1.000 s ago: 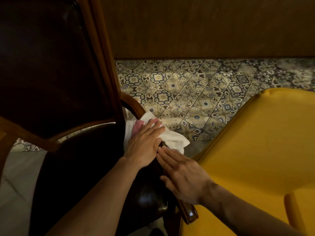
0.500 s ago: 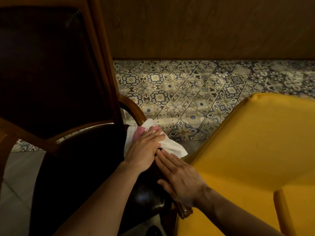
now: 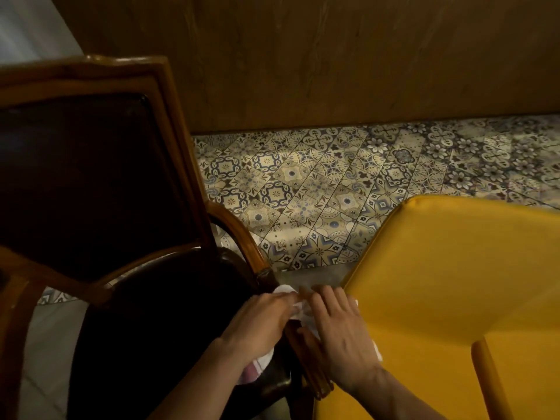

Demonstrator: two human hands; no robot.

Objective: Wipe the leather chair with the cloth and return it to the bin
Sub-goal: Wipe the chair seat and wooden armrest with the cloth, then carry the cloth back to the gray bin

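The leather chair [image 3: 91, 183] fills the left side: a dark brown leather back and seat in a glossy wooden frame, with a curved wooden armrest [image 3: 239, 237] on its right. A white cloth [image 3: 298, 309] with a pink patch lies draped over the front of that armrest. My left hand [image 3: 260, 322] presses down on the cloth from the seat side. My right hand [image 3: 342, 338] lies flat on the cloth from the outer side. Most of the cloth is hidden under both hands. No bin is in view.
A yellow upholstered chair [image 3: 454, 283] stands close on the right, almost touching the armrest. Patterned floor tiles [image 3: 333, 189] run behind both chairs up to a dark wooden wall panel [image 3: 333, 56].
Both hands and the cloth have slid toward me along the armrest to its front end. My right hand has come onto the cloth. The view has tilted up, showing the chair back's top.
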